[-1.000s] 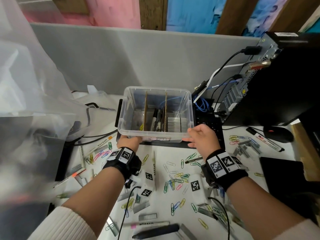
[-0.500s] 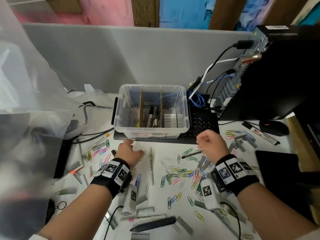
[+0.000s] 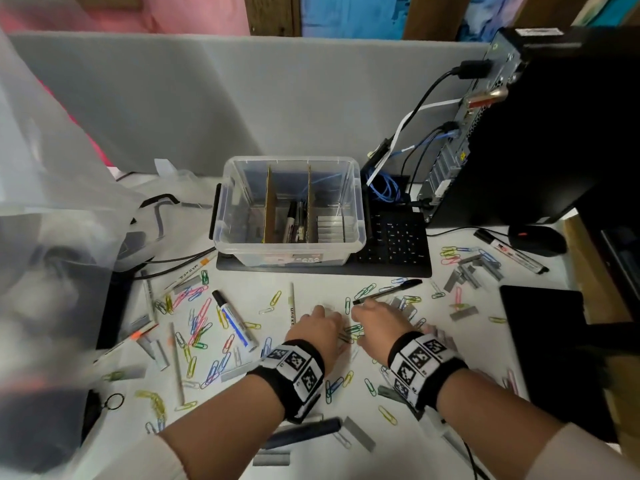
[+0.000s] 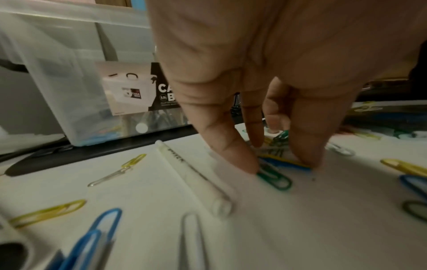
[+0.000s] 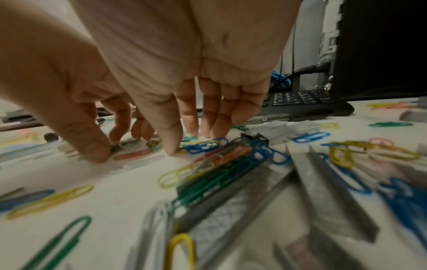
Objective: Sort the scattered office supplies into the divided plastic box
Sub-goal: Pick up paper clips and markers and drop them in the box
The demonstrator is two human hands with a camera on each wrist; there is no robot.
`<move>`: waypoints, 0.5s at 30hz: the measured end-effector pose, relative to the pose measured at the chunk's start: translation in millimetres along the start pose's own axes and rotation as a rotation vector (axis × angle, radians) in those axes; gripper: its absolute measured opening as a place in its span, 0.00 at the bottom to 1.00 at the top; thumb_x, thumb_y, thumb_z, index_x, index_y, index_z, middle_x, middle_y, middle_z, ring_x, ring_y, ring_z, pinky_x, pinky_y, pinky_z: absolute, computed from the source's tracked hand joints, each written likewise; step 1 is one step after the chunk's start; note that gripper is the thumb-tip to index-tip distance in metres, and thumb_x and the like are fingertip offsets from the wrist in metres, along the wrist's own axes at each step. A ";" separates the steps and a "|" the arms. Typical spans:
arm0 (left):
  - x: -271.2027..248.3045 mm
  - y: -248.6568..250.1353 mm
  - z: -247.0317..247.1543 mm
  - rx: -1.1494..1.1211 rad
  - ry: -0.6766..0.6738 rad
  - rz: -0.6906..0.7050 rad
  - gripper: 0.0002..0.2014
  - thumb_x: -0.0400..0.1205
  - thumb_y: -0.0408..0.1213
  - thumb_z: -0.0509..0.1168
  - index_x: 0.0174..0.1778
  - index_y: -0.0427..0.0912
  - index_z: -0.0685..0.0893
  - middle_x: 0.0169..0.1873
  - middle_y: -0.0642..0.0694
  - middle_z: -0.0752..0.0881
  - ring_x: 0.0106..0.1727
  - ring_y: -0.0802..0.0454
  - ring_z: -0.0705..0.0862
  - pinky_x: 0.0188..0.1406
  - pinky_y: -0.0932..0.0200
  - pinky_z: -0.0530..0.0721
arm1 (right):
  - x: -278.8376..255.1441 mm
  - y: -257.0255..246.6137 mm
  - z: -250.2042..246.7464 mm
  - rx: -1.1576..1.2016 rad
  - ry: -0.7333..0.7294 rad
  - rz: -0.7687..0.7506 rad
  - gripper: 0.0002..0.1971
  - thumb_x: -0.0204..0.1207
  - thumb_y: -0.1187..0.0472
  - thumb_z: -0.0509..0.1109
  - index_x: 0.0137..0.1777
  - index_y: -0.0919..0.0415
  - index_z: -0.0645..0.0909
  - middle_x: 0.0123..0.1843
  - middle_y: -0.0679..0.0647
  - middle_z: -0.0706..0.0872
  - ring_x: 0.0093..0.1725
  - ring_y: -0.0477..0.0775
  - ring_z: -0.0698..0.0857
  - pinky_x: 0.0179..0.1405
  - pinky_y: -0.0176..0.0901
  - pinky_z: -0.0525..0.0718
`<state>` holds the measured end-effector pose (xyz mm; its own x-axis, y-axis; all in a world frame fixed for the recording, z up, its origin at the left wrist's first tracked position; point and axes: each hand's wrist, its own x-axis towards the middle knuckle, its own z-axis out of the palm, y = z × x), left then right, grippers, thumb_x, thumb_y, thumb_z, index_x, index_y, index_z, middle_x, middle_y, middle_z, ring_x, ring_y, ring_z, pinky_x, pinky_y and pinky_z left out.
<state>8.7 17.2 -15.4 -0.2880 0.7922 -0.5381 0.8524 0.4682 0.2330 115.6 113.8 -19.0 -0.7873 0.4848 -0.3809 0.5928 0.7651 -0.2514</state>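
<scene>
Head camera looks steeply down from above both wrists, facing the box (image 3: 289, 206) beyond the fingertips. Left wrist camera sits low over the desk (image 4: 300, 228), looking along the left hand (image 4: 265, 76) at clips under its fingers, box just beyond. Right wrist camera looks likewise along the right hand (image 5: 161, 73); it shares those fingertip clips (image 5: 208, 144) with the head view.

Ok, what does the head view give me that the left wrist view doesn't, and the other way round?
Head only: the plastic box interior, with markers in the middle compartment and staple strips in the right one; also the right hand. Left wrist only: the left hand's fingertips pressing a green paper clip on the desk. Both: the left hand, the white marker beside it, and scattered clips.
</scene>
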 end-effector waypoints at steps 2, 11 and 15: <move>2.8 1.7 -0.9 -0.023 -0.011 -0.004 0.18 0.81 0.33 0.62 0.67 0.42 0.73 0.61 0.40 0.72 0.61 0.39 0.79 0.60 0.50 0.78 | 0.4 -1.6 2.1 -0.016 0.014 -0.019 0.15 0.76 0.69 0.62 0.60 0.57 0.77 0.59 0.56 0.78 0.60 0.60 0.80 0.58 0.52 0.79; 10.0 -13.4 -8.2 -0.243 -0.011 -0.079 0.10 0.75 0.25 0.60 0.40 0.46 0.80 0.44 0.47 0.84 0.52 0.45 0.84 0.51 0.59 0.82 | 1.6 -2.6 6.3 0.037 -0.047 -0.035 0.11 0.76 0.73 0.55 0.43 0.55 0.67 0.46 0.55 0.73 0.48 0.60 0.79 0.43 0.46 0.74; 8.1 -20.3 -12.2 -0.337 0.038 -0.085 0.11 0.75 0.26 0.60 0.38 0.48 0.81 0.42 0.47 0.86 0.48 0.48 0.85 0.43 0.64 0.81 | 2.0 0.0 4.3 0.052 -0.052 -0.019 0.10 0.76 0.73 0.55 0.42 0.57 0.69 0.46 0.57 0.77 0.44 0.60 0.78 0.40 0.46 0.76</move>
<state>-16.3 18.8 -14.6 -0.3736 0.7557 -0.5380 0.6344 0.6313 0.4461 114.7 113.0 -23.6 -0.7895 0.4463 -0.4213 0.5866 0.7505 -0.3042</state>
